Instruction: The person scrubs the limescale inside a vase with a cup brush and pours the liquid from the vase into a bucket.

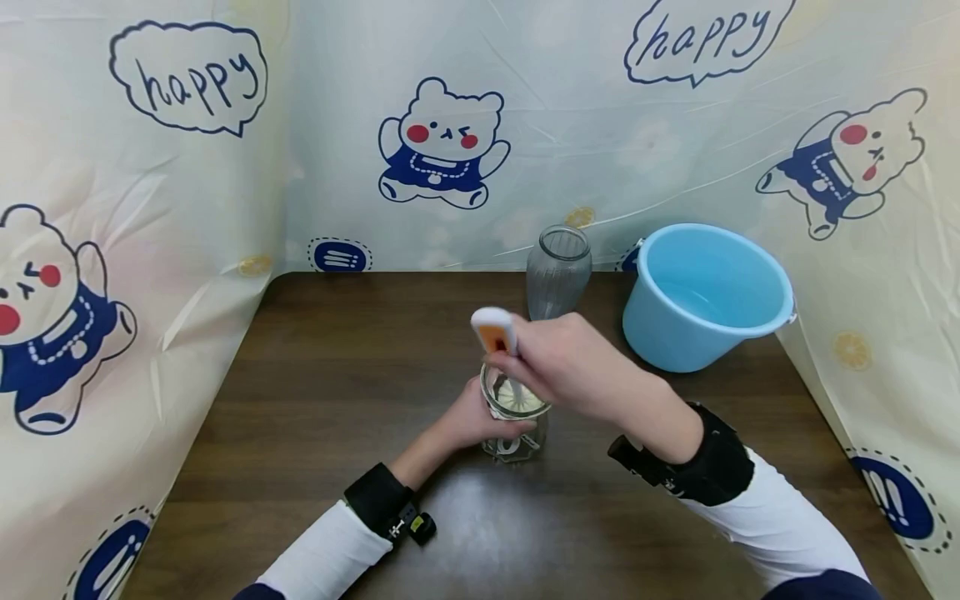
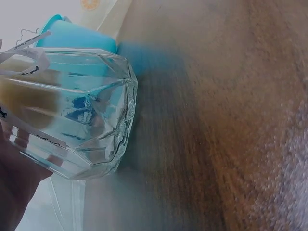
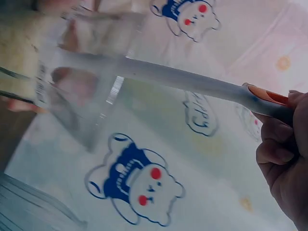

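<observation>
A clear faceted glass jar is gripped near its neck by my left hand, thumb across the front. A white ribbon with dark print goes round the jar's neck. Above the mouth, my right hand holds a long-handled cup brush by its white and orange handle. Its pale shaft runs down through the jar's mouth. Inside, a blurred yellowish head shows through the glass. My right fingers curl round the handle's end.
Behind my right hand stands a ribbed grey glass vase. A light blue bucket is at the table's back right. The dark wooden table borders a printed curtain at the back and sides.
</observation>
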`<move>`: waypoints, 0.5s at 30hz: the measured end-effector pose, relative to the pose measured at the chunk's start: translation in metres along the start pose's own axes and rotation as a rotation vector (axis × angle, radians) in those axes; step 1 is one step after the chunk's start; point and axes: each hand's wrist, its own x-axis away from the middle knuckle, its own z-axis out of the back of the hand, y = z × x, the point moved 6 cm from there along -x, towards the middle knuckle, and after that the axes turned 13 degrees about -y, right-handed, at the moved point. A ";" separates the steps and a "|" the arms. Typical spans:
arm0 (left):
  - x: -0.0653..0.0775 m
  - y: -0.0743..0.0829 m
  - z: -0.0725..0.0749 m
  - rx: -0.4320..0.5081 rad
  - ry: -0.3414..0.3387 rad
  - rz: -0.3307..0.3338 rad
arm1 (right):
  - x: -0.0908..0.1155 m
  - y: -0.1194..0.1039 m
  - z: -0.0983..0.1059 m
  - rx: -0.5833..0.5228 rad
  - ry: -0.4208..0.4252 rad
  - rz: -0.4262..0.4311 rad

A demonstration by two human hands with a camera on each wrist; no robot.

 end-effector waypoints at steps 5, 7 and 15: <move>0.001 -0.005 -0.003 -0.012 -0.008 0.030 | 0.004 0.008 -0.028 -0.009 -0.139 -0.068; 0.001 -0.005 -0.004 0.001 -0.006 0.036 | 0.007 0.011 -0.029 -0.045 -0.135 -0.077; 0.000 -0.002 -0.001 0.071 -0.004 0.021 | 0.010 -0.006 0.005 -0.099 0.072 0.087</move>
